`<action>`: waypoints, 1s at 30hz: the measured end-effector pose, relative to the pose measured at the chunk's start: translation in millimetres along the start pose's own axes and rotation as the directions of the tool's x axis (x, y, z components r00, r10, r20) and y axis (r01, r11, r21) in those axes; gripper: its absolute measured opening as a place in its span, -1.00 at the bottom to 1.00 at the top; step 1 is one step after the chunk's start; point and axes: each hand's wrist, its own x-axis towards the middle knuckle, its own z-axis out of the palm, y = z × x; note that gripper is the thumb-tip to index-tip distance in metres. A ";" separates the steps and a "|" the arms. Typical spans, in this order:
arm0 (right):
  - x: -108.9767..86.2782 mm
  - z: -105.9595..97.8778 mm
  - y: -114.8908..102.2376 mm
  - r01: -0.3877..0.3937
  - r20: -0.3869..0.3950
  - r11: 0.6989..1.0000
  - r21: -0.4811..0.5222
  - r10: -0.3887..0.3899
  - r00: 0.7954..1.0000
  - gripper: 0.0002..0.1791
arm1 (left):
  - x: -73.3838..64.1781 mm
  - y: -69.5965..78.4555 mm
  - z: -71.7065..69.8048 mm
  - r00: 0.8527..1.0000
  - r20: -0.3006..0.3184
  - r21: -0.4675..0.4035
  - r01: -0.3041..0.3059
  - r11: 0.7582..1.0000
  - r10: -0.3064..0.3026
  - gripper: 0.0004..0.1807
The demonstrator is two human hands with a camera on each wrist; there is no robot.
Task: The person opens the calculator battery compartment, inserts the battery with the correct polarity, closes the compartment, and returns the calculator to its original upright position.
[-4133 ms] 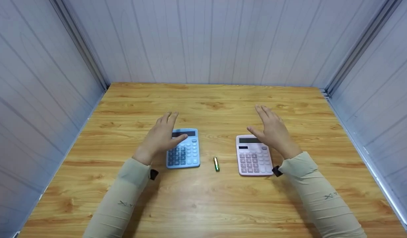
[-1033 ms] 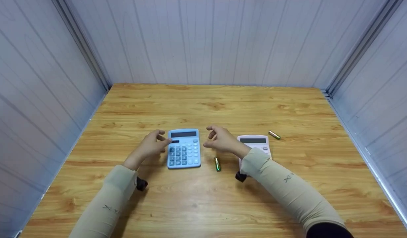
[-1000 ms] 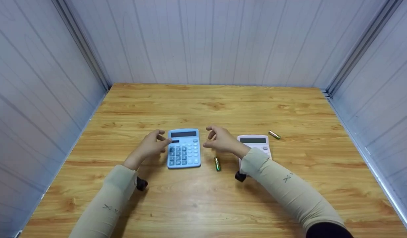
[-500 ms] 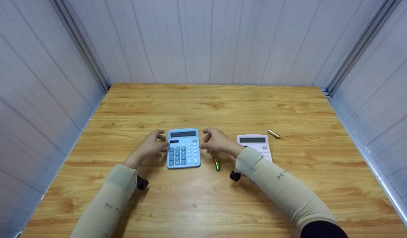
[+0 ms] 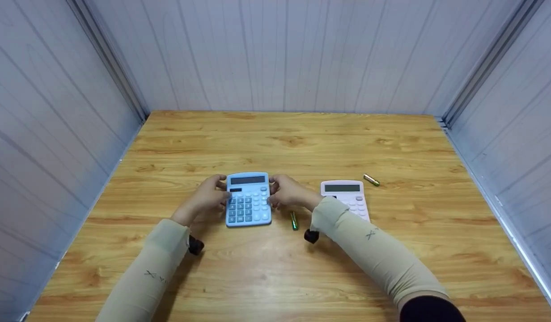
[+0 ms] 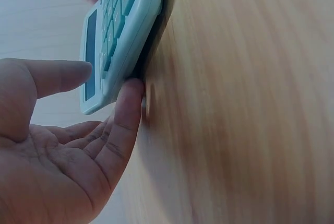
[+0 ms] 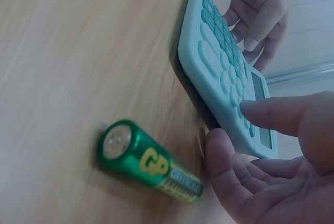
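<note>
Nearest, beige sleeves (image 5: 371, 250) are extended over the wood-grained surface (image 5: 253, 277). A green battery (image 5: 294, 221) is laid flat just right of the blue calculator (image 5: 261, 222), its long axis running mostly away from the person. The calculator's display end is pointed away and its keys are turned up, with its long axis set nearly straight from near to far. Whether it is raised at all cannot be told. Its long sides are pinched by the left hand (image 5: 207, 195) and the right hand (image 5: 291, 193), thumbs over the face and fingertips at the lower edges, presumably so that it is steadied evenly. Farther right, the pink calculator (image 5: 345, 195) is faced the same way, its near part hidden by the right sleeve. Beyond its far right corner, a second battery (image 5: 371, 180) is laid slantwise.
</note>
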 end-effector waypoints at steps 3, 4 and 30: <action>2.3 1.6 0.1 0.004 -0.005 1.000 0.014 -0.004 1.000 -0.34 | 0.4 0.9 0.7 1.000 -0.006 0.011 -0.009 1.000 0.009 -0.24; 3.2 2.1 0.2 0.005 -0.008 1.000 0.014 -0.005 1.000 -0.36 | 0.6 1.0 1.1 1.000 -0.008 0.012 -0.011 1.000 0.011 -0.25; 6.8 9.1 -7.9 -0.072 -0.090 0.988 0.139 0.085 0.992 -0.40 | -3.8 12.9 9.9 0.994 -0.097 0.083 -0.041 0.996 0.049 -0.24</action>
